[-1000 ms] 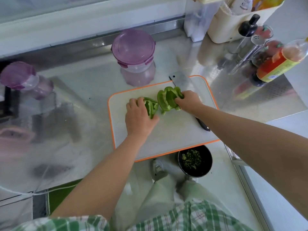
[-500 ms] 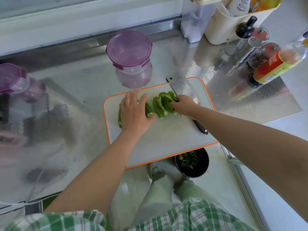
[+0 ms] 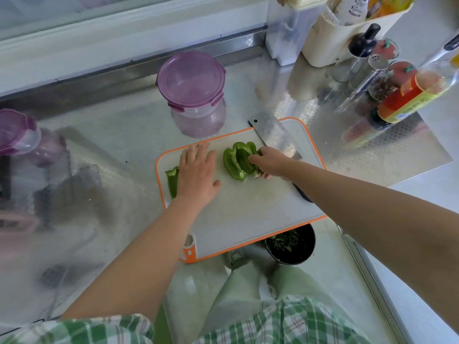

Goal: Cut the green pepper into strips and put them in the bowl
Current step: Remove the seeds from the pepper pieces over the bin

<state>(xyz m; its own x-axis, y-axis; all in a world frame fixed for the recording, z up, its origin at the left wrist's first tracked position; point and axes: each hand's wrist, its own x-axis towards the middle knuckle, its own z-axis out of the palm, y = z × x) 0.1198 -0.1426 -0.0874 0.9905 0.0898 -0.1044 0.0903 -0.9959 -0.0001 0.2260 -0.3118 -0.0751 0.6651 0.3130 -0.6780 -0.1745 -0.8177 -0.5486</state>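
**Green pepper pieces, hands and cleaver on the cutting board**

Green pepper, larger piece (image 3: 239,161), lies open side up near the far middle of the orange-rimmed cutting board (image 3: 248,219), its long axis running roughly from the far edge toward the person. The right hand (image 3: 270,162) has its grip closed on this piece at the piece's right side, fingertips curled into the hollow. A smaller pepper piece (image 3: 172,181) lies near the board's left edge, its long axis likewise far-to-near; the left hand (image 3: 198,175) rests flat with fingers spread, just beside it or partly over it, gripping nothing as far as can be seen. The cleaver (image 3: 272,135) lies on the board's far right corner, blade pointing away and left, its handle passing under the right forearm; neither hand holds it. The cleaver sits just behind the right hand, so that hand is the nearer one for taking it up, and the left is then free to steady the larger piece. A dark bowl (image 3: 290,247) holding chopped greens stands on the worktop (image 3: 119,135) at the board's near right edge. No strips are cut yet.
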